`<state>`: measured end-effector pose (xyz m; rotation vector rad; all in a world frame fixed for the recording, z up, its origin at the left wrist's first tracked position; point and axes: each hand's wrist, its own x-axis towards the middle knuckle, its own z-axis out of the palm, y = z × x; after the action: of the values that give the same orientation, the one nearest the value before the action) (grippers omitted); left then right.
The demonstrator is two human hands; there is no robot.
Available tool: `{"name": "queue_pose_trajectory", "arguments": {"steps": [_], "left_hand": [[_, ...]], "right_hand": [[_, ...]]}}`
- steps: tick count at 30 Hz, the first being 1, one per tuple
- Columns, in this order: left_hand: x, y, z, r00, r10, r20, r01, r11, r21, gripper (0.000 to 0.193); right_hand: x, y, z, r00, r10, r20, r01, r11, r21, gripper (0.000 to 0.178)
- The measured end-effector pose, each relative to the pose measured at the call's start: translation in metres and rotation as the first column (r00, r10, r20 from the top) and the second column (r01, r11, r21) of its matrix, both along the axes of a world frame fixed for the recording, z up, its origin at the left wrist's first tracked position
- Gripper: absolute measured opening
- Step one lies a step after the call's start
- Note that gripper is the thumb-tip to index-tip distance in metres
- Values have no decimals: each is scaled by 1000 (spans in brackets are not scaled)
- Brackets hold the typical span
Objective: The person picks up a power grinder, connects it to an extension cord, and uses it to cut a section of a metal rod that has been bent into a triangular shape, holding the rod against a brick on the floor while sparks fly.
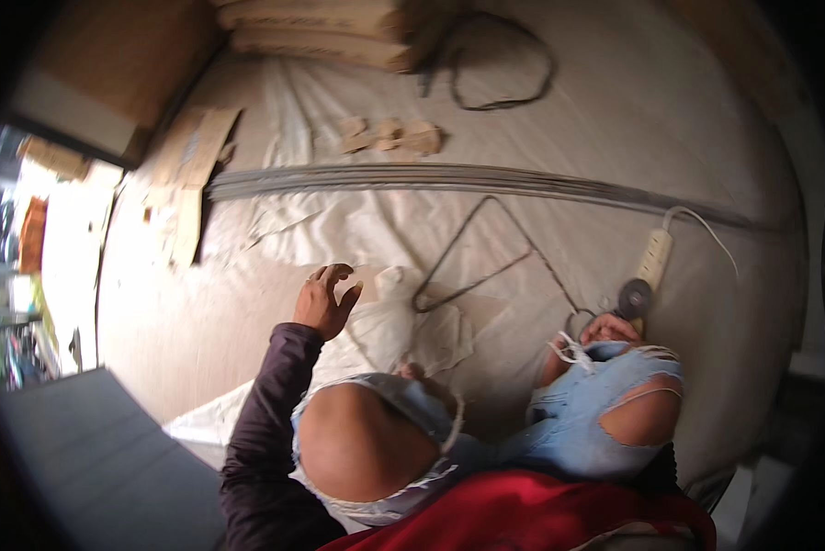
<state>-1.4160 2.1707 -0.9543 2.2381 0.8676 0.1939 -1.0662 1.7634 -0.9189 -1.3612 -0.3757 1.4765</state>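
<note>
My left hand [325, 301] is raised over the pale sheet, thumb apart and fingers loosely bent, with nothing in it. To its right lies a crumpled whitish cloth or plastic [389, 317]. A thin dark rod bent into angles [457, 241] runs from beside that cloth toward my right hand [612, 328]. The fingers of that hand are curled, and my right knee partly hides it; what it grips cannot be made out. Just above it sits a dark round object [635, 298], overlapping a cream power strip [655, 257]. A dark ring [580, 321] shows beside the fingers.
A bundle of long grey rods [431, 177] crosses the sheet-covered floor. Beyond it lie torn cardboard pieces [389, 136], a dark coiled cable [500, 106] and stacked brown sacks [316, 32]. At left are a flat cardboard strip [197, 188] and a grey panel [100, 459].
</note>
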Motion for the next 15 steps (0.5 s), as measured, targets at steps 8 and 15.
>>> {"name": "queue_pose_trajectory", "arguments": {"steps": [8, 15], "left_hand": [[-358, -136, -53, -136, 989, 50, -746, -136, 652, 55], [-469, -245, -52, -666, 702, -254, -673, -418, 610, 96]], "right_hand": [[18, 158, 17, 764, 618, 182, -483, 737, -473, 24], [0, 298, 19, 665, 536, 520, -412, 844, -343, 18]]}}
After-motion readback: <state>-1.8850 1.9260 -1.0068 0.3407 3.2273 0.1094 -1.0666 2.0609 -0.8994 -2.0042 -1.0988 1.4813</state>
